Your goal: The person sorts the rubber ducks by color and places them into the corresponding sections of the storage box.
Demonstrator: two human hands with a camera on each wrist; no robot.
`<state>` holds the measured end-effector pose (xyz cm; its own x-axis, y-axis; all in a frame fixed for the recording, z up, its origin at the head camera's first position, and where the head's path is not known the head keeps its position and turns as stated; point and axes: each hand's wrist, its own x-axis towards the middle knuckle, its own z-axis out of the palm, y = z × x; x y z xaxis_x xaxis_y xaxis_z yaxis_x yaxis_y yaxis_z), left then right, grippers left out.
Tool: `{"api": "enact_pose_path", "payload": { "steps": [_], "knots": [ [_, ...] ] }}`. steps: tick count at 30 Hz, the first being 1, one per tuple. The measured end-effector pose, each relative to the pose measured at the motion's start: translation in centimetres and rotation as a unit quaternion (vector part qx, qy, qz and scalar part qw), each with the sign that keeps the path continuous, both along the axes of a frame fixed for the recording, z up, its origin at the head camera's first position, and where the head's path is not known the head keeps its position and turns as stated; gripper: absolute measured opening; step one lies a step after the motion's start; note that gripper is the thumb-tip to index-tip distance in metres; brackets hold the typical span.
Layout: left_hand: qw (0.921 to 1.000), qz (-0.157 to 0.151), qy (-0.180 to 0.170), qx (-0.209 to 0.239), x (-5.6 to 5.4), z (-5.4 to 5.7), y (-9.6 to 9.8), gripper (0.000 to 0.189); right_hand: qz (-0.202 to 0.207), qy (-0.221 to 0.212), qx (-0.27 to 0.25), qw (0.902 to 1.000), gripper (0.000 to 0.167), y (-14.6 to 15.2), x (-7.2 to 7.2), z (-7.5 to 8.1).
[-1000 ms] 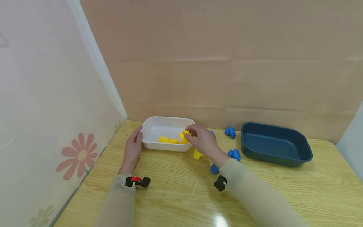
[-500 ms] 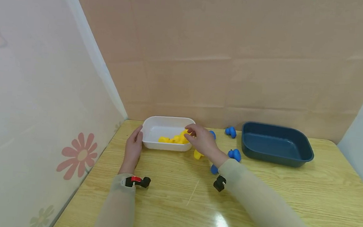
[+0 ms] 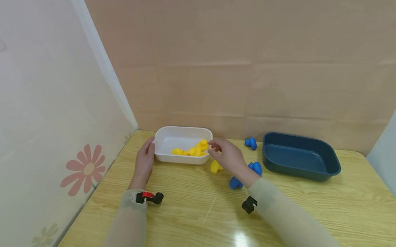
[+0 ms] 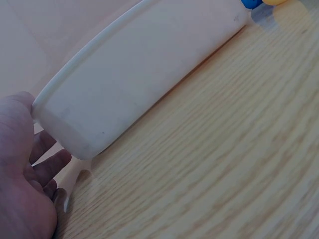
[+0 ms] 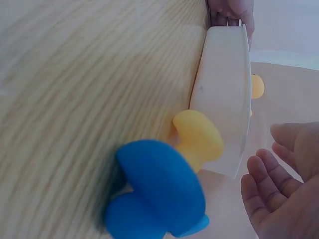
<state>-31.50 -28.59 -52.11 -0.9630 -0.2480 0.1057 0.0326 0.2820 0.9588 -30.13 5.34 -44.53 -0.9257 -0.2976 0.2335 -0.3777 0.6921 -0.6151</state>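
My left hand (image 3: 144, 160) holds the left end of a white plastic tub (image 3: 164, 158); in the left wrist view its thumb is at the rim and its fingers (image 4: 50, 167) lie against the end wall. Inside the tub's right part sit several yellow rubber ducks (image 3: 195, 151). My right hand (image 3: 229, 156) is just past the tub's right edge, fingers loosely bent and apart, holding nothing. Below it on the table lie another yellow duck (image 3: 215, 166) and blue ducks (image 3: 236, 183), also large in the right wrist view, where a blue duck (image 5: 159, 184) partly covers the yellow one.
A dark blue tub (image 3: 299, 173) stands to the right with nothing seen inside it. Near it are a blue duck (image 3: 256, 167) and, farther back, another blue duck (image 3: 251, 143). A brown covered wall (image 3: 244, 84) rises behind the wooden table (image 3: 182, 216).
My right hand has let go of a yellow duck inside the white tub and drawn back slightly to the right. The left hand keeps its place on the tub.
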Motion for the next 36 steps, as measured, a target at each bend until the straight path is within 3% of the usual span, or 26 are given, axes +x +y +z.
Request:
{"api": "enact_pose_path", "payload": {
  "steps": [13, 28, 36],
  "knots": [
    [1.0000, 0.000, 0.006, 0.000, 0.3, 0.1, 0.0, 0.053, 0.011, 0.005, 0.027, 0.9996, 0.034, 2.3, 1.1, -0.6],
    [0.9999, -0.001, 0.004, 0.011, 0.2, -0.1, 0.0, 0.054, 0.042, -0.055, 0.025, 0.9973, 0.040, 3.4, 1.9, -1.7],
    [0.9999, 0.001, 0.007, 0.009, 0.0, -0.1, -0.1, 0.053, 0.039, -0.066, 0.031, 0.9966, 0.041, 3.7, 1.8, -2.4]
  ]
}}
